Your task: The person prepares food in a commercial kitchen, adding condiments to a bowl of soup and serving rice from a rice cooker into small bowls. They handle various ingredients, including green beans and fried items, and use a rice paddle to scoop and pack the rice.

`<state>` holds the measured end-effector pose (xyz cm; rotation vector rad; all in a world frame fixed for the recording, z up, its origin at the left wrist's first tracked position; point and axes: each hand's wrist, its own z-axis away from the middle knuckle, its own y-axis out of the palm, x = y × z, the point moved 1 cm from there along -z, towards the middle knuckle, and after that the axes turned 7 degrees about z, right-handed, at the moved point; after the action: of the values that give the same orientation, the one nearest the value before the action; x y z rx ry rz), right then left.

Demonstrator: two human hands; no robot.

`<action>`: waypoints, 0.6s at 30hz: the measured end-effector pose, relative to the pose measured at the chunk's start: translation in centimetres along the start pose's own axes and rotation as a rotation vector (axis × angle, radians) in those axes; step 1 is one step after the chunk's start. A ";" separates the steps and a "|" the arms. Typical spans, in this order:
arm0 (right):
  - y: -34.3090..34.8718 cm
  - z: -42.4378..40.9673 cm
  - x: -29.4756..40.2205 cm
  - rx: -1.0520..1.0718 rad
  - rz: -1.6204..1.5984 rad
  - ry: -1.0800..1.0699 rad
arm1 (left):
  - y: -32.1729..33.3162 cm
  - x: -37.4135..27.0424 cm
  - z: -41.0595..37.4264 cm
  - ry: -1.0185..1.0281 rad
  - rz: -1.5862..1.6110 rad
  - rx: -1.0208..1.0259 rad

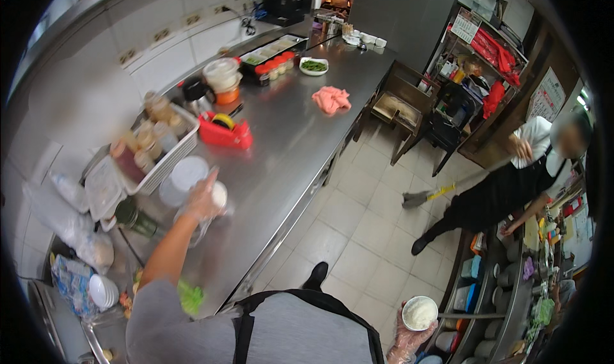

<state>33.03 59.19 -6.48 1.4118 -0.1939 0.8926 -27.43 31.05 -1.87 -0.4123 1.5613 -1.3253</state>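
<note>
My left hand (204, 196), in a clear plastic glove, is over the steel counter at the left. A small white round container (219, 194) is in its grip, partly covered by the fingers and blurred. Translucent round lids (190, 173) lie just beyond that hand, and clear plastic (199, 232) shows beneath the wrist. Low at the right, my gloved right hand (407, 340) holds a white bowl (407, 322) from below. White grainy food (421, 313), which looks like cooked rice, fills the bowl.
The steel counter (283, 138) carries a white basket (165, 165) of bottles, a red tape dispenser (225, 133), a pink cloth (332, 100) and a dish of greens (314, 67). Stacked white bowls (103, 291) stand lower left. Across the tiled floor (364, 215), a person in a black apron (499, 196) stands near shelves (503, 287).
</note>
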 end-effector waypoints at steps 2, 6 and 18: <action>1.9 -7.4 -0.1 -0.038 -0.053 0.101 | 0.4 -0.6 0.6 -0.080 -0.020 -0.083; 9.0 -23.6 -1.7 0.036 -0.132 0.301 | 1.7 -4.4 -1.0 -0.286 -0.023 -0.158; 34.4 -63.9 -15.8 0.609 -0.151 0.686 | 5.9 -22.7 -25.4 -0.147 0.396 -0.340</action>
<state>-23.66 106.92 -2.67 1.5458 0.7486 1.3168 -36.82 64.27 0.75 -0.3744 1.6435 -0.7150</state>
